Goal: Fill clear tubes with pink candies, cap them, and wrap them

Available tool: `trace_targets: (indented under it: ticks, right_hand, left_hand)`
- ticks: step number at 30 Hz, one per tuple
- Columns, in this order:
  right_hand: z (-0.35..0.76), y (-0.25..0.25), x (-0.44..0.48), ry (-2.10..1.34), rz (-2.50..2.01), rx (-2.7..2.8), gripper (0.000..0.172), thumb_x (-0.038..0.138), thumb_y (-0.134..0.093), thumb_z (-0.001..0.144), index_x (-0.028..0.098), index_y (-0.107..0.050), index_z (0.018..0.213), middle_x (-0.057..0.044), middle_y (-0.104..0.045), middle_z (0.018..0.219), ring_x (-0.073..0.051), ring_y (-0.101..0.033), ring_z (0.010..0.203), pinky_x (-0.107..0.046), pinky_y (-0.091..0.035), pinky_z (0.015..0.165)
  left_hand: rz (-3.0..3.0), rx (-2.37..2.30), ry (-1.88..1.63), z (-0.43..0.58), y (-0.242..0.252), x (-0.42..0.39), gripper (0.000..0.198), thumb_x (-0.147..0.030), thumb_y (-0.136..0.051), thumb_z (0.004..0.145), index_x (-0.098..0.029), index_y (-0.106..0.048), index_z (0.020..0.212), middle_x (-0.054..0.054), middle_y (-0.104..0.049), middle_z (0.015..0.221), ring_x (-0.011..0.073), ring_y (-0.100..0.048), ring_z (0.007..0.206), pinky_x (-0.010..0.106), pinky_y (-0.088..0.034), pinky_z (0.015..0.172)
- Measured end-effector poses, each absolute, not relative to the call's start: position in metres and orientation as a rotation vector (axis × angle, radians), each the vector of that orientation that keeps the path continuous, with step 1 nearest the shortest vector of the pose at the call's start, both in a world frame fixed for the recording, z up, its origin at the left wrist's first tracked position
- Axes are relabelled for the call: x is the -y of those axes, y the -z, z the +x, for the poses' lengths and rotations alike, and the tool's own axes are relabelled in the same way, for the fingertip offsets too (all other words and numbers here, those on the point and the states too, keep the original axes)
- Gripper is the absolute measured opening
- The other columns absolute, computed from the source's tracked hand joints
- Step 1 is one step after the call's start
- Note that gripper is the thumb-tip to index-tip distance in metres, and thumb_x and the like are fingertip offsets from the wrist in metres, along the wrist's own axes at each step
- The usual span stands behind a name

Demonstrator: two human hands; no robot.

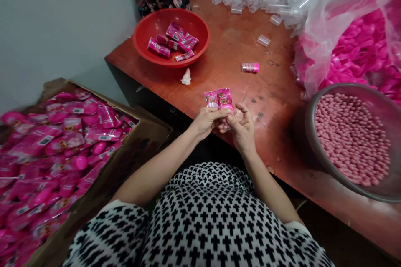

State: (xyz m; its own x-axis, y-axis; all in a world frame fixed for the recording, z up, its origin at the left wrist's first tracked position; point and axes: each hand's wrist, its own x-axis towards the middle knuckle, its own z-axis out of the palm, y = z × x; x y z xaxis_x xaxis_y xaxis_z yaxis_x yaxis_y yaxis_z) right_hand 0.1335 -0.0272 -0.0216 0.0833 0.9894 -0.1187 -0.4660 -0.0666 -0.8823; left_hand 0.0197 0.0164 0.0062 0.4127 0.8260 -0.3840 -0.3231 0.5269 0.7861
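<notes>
Near the table's front edge, my left hand (pixel 207 123) pinches a small pink object (pixel 228 107) with its thumb and fingers. My right hand (pixel 243 130) meets it from the other side, its thumb and a finger closed at the lower part of the same object, while its index finger is raised. Details between the fingertips are too small to make out. Just beyond my hands lie pink printed packets (pixel 218 95). Farther back on the table is a clear tube with a pink cap (pixel 250 67), and a crumpled white piece (pixel 186 77) sits to its left.
A red bowl (pixel 138 46) holds pink wrappers. At the left stands a cardboard box (pixel 138 133) full of pink packets. Clear tubes (pixel 236 9) are heaped at the back. On the right are a bag of pink parts (pixel 360 46) and a basin (pixel 310 121) of pink beads.
</notes>
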Motion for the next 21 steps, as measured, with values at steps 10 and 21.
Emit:
trace_targets:
  ticks: [10, 21]
  right_hand:
    - [0.139, 0.024, 0.028, -1.295, -1.015, 0.850, 0.052, 0.036, -0.071, 0.077, 0.028, -0.039, 0.117, 0.007, -0.065, 0.066, -0.012, -0.064, 0.052, -0.026, -0.056, 0.052]
    - [0.135, 0.022, 0.032, -1.281, -0.996, 0.933, 0.048, 0.030, -0.070, 0.079, 0.026, -0.041, 0.117, 0.008, -0.066, 0.068, -0.010, -0.064, 0.056, -0.023, -0.056, 0.056]
  left_hand:
    - [0.699, -0.956, -0.943, 0.031, -0.006, -0.009, 0.038, -0.038, -0.086, 0.053, -0.010, -0.061, 0.060, 0.000, -0.056, 0.049, 0.0105, -0.051, 0.040, 0.023, -0.041, 0.039]
    - [0.621, -0.927, -0.947, 0.023, -0.008, -0.006, 0.039, -0.040, -0.084, 0.056, -0.008, -0.066, 0.068, 0.002, -0.059, 0.055, 0.0093, -0.052, 0.043, 0.023, -0.042, 0.041]
